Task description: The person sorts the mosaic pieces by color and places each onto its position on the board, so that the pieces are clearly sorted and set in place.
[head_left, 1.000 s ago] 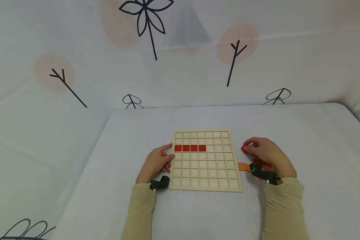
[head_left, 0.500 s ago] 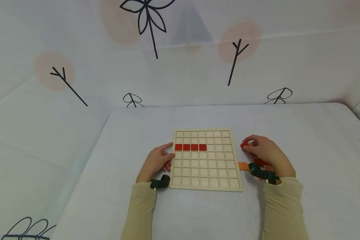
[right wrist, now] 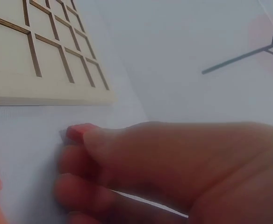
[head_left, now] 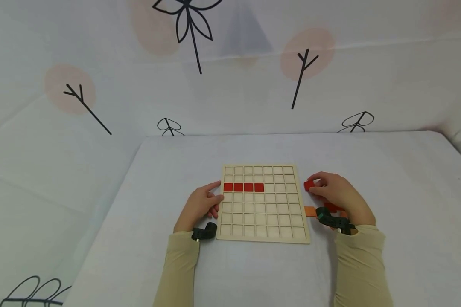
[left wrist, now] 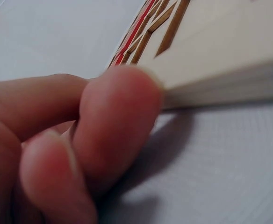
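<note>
A pale wooden grid board (head_left: 265,235) lies flat on the white cloth, with a row of several red square tiles (head_left: 248,187) set in its third row from the back. My left hand (head_left: 199,204) rests against the board's left edge, index finger and thumb touching it. In the left wrist view a fingertip (left wrist: 122,107) presses at the board's side (left wrist: 220,86). Right of the board, my right hand (head_left: 336,189) pinches a single red tile (head_left: 309,186) between thumb and fingers. That red tile (right wrist: 79,132) appears partly covered by the thumb in the right wrist view.
Orange tiles (head_left: 310,212) lie at the board's right side, partly beneath my right wrist. More red tiles (head_left: 332,207) sit under the right hand. Black camera mounts (head_left: 205,231) are strapped to both wrists. A patterned cloth wall (head_left: 246,94) rises behind the table.
My right hand has shifted slightly left toward the board with the red tile, which now shows more fully. The left hand keeps its place at the board's edge.
</note>
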Demonstrator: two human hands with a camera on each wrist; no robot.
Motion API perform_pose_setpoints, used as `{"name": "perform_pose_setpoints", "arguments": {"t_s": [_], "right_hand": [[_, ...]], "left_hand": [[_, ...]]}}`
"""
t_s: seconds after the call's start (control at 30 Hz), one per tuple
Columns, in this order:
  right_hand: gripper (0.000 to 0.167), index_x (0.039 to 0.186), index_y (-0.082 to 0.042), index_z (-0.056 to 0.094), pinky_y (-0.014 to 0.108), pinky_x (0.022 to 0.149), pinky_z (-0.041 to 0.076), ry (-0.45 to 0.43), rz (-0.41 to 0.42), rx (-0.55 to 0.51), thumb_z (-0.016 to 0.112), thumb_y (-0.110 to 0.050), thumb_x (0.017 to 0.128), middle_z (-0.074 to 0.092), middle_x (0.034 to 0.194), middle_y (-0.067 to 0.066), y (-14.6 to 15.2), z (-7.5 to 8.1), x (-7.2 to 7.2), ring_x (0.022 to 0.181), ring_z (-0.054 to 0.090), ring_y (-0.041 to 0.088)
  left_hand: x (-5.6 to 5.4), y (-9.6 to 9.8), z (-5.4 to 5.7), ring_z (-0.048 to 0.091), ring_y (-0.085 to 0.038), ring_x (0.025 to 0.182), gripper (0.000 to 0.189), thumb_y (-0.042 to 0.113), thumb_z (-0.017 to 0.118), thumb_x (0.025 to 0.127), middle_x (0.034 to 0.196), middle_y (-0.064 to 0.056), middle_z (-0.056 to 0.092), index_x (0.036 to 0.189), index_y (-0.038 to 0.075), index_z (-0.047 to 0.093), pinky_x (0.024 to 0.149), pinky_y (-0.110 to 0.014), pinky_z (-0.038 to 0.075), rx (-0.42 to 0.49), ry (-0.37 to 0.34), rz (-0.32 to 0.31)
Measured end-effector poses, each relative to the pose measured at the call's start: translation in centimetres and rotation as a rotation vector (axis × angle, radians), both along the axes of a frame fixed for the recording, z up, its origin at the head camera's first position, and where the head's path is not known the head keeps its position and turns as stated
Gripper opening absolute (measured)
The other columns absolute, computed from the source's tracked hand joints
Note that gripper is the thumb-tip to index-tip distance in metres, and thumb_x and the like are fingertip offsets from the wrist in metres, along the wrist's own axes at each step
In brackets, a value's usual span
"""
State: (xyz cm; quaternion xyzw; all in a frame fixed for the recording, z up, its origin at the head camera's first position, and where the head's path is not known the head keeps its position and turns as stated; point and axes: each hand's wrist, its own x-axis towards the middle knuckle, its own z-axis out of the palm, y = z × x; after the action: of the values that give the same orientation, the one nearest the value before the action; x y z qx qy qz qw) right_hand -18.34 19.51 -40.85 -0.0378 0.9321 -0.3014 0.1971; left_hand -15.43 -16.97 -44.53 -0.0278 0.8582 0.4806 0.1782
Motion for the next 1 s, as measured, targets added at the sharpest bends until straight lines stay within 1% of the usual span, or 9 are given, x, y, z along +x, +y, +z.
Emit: {"name": "perform_pose_setpoints", "arguments": {"t_s": [0.13,0.33,0.47,0.73,1.0], "right_hand": [[0.041,0.117,-0.005,0.051,0.03,0.064,0.047,-0.019,-0.011,-0.021,0.058,-0.03,0.086,0.059,0.096,0.013,-0.1,0.0,0.0,0.073,0.055,0.018],[0.05,0.116,-0.004,0.052,0.029,0.065,0.046,-0.012,-0.019,-0.018,0.057,-0.043,0.084,0.061,0.094,0.01,-0.3,0.2,0.1,0.075,0.055,0.017],[0.052,0.114,-0.006,0.053,0.029,0.064,0.044,-0.005,-0.018,-0.016,0.055,-0.047,0.084,0.061,0.094,0.009,-0.5,0.3,0.1,0.076,0.055,0.017],[0.05,0.113,-0.007,0.053,0.031,0.065,0.042,0.008,0.003,-0.017,0.055,-0.048,0.084,0.061,0.099,0.009,-1.1,0.5,0.0,0.079,0.056,0.018],[0.049,0.114,-0.007,0.054,0.033,0.065,0.044,0.054,0.039,-0.015,0.056,-0.045,0.084,0.06,0.1,0.012,-1.8,0.7,-0.2,0.078,0.055,0.02]], "left_hand": [[0.0,0.0,-0.1,0.059,-0.021,0.048,0.054,0.026,0.06,0.085,0.06,-0.008,0.058,0.135,0.023,0.04,0.047,-0.029,0.048,-0.004,0.002,0.002],[0.0,0.0,-0.1,0.059,-0.021,0.047,0.055,0.026,0.061,0.085,0.06,-0.008,0.058,0.135,0.024,0.04,0.046,-0.029,0.048,0.001,-0.005,0.011],[-0.1,0.0,-0.1,0.059,-0.021,0.048,0.054,0.026,0.06,0.085,0.06,-0.008,0.058,0.135,0.024,0.039,0.046,-0.029,0.048,0.004,-0.005,0.011],[-0.2,0.0,0.0,0.059,-0.021,0.048,0.054,0.027,0.061,0.085,0.061,-0.008,0.058,0.135,0.024,0.04,0.047,-0.029,0.048,0.001,-0.008,0.01],[0.0,0.0,0.1,0.059,-0.022,0.048,0.054,0.026,0.06,0.085,0.061,-0.009,0.058,0.136,0.024,0.039,0.046,-0.029,0.048,0.01,-0.003,-0.003]]}}
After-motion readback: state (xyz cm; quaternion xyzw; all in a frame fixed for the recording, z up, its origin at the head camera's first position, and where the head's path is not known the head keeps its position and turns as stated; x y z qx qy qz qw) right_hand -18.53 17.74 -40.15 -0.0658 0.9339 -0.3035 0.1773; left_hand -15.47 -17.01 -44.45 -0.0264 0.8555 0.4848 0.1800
